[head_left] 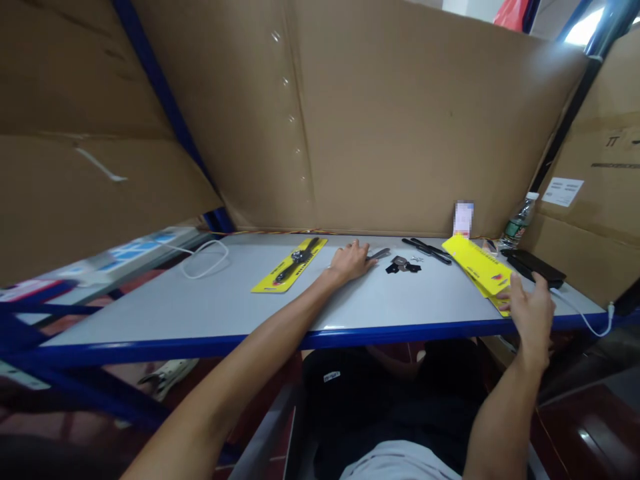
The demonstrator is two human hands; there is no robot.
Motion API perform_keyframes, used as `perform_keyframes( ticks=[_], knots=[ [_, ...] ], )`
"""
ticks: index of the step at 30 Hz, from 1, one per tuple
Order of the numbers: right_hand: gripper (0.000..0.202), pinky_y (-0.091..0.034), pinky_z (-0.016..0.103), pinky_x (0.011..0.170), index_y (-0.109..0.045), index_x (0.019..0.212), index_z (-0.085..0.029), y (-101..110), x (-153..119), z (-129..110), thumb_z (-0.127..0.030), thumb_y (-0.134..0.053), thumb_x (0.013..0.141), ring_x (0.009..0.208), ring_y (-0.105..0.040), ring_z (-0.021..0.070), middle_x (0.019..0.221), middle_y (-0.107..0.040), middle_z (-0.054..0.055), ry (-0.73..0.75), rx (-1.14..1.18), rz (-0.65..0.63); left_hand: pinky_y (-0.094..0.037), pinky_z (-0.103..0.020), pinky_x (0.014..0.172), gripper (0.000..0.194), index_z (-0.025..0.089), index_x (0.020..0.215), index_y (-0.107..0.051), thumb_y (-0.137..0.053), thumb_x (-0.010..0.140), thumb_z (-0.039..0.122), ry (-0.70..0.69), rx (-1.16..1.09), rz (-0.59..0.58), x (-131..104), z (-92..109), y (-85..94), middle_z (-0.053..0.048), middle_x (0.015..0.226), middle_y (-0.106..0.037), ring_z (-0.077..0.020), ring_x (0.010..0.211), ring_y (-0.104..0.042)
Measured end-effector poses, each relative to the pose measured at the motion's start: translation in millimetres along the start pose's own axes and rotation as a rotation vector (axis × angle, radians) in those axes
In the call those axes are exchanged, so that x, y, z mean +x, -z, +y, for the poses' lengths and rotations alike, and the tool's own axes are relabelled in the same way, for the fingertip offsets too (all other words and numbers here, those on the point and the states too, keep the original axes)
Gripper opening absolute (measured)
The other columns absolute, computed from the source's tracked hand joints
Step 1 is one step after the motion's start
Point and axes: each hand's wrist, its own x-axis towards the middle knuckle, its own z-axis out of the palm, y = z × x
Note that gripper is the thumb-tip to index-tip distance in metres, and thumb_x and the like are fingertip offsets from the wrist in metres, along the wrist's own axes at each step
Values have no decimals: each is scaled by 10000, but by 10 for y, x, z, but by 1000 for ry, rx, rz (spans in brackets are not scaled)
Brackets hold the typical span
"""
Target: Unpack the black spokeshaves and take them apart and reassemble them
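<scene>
My left hand rests on the grey table, with dark metal pieces showing just past its fingers; whether it grips them is unclear. At the right, my right hand has its fingers at the near edge of a yellow card, whose top sheet is lifted over another at the table's front. Left of my left hand lies a yellow card with a black tool on it. Black strips, small silver pieces and a dark three-armed part lie between my hands.
Cardboard walls stand behind and beside the table. A phone, a bottle and a black case are at the back right. A white cable loops at the left.
</scene>
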Motion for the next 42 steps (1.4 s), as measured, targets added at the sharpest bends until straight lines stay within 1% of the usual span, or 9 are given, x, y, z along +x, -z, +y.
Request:
perform_keyframes(
  ticks=[6,15,19,26,29,31,34,38,42],
  knots=[
    [420,-395,239,420,-717,1130,-145,-87,-256,-160,-470,-653,871,369,-505,135,531,-636,-27,-17,185,77,-501,-452,943,530,193,1324,-582,-472,994,593,-10,30,-5,15,-12,-15,-224,1352,-581,-366,1180,-628],
    [310,-326,195,383,-710,903,-131,-606,-256,-51,-427,-681,815,357,-452,94,482,-572,-42,-73,449,-99,-507,-428,916,488,220,1322,-579,-468,998,567,-5,53,-12,41,-51,-35,-192,1324,-598,-343,1143,-652],
    [268,-312,188,381,-713,895,-137,-612,-221,34,-389,-670,815,358,-437,87,484,-577,-40,-88,472,14,-505,-435,907,490,209,1354,-556,-455,1006,539,-8,32,-17,53,-59,-41,-198,1313,-594,-344,1116,-665],
    [281,-289,193,379,-716,874,-137,-600,-201,88,-405,-703,789,368,-435,88,481,-560,-42,-155,528,-80,-507,-428,895,473,217,1372,-540,-494,999,505,0,-36,85,12,36,69,-185,1355,-557,-332,1104,-650],
    [251,-285,199,390,-706,874,-150,-588,-210,60,-393,-675,815,392,-433,93,467,-517,-60,-143,621,116,-499,-445,934,446,243,1417,-519,-482,1011,423,-85,-89,250,-11,273,260,-172,1385,-560,-310,1118,-609],
    [236,-271,203,393,-679,856,-168,-570,-208,44,-400,-650,827,402,-411,92,466,-467,-80,-157,681,272,-464,-478,1002,428,266,1431,-533,-457,1011,306,-245,-85,309,28,550,410,-159,1402,-570,-310,1166,-570],
    [253,-249,209,387,-642,846,-188,-546,-199,40,-440,-644,823,399,-366,86,482,-407,-100,-209,721,330,-364,-554,1108,468,308,1422,-573,-424,996,184,-536,-42,377,217,1093,546,-114,1449,-559,-327,1322,-474],
    [269,-253,210,391,-637,867,-194,-529,-204,38,-460,-638,832,411,-354,86,498,-393,-102,-203,726,310,-231,-595,1193,571,295,1554,-446,-460,993,185,-661,-11,499,597,1766,406,-147,1539,-487,-337,1472,-342],
    [254,-257,204,392,-640,861,-188,-527,-231,18,-439,-653,819,415,-352,79,514,-412,-96,-217,756,322,-204,-615,1201,795,207,1653,-245,-551,925,120,-677,109,329,770,1965,171,-223,1581,-427,-372,1503,-306]
  ],
)
